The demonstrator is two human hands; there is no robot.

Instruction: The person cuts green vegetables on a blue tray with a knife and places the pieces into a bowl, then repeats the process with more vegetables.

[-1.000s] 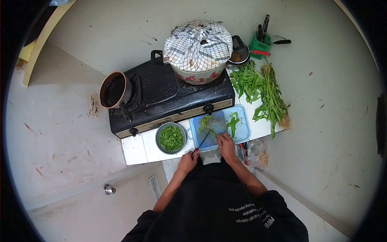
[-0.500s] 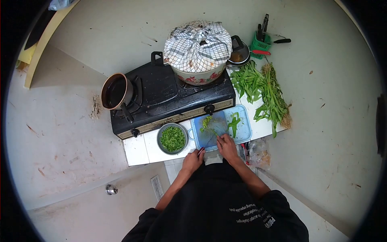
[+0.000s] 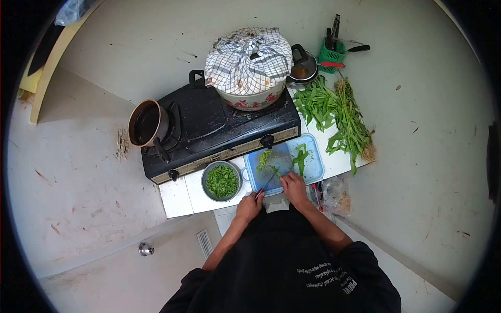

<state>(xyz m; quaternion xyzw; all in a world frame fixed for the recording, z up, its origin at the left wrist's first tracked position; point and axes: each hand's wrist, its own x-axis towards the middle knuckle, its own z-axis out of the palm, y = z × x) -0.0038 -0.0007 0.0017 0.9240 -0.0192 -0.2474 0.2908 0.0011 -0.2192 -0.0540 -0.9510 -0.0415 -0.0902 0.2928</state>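
Observation:
My left hand [image 3: 249,206] is closed on the handle of a knife [image 3: 270,180], its thin blade slanting up over the blue cutting board [image 3: 315,169]. Close by, my right hand [image 3: 295,188] has its fingers pinched at the lower edge of the board, on a thin green stem [image 3: 275,170] beside the blade. Cut light-green pieces [image 3: 264,158] lie on the board's left half, and a leafy green piece [image 3: 300,158] lies on its right. A grey bowl [image 3: 204,189] full of chopped greens [image 3: 222,181] stands left of the board.
A black two-burner stove [image 3: 203,117] stands behind the board, carrying a saucepan [image 3: 159,125] and a large cloth-covered pot [image 3: 249,100]. Rooted leafy greens [image 3: 350,122] lie at the right. Behind them are a lidded pot [image 3: 305,70] and a green utensil basket [image 3: 332,55]. A plastic bag [image 3: 335,195] sits below.
The knife blade now shows more clearly, tilted nearer to the right hand's fingers. Both hands keep nearly the same places, and the whole view has shifted slightly.

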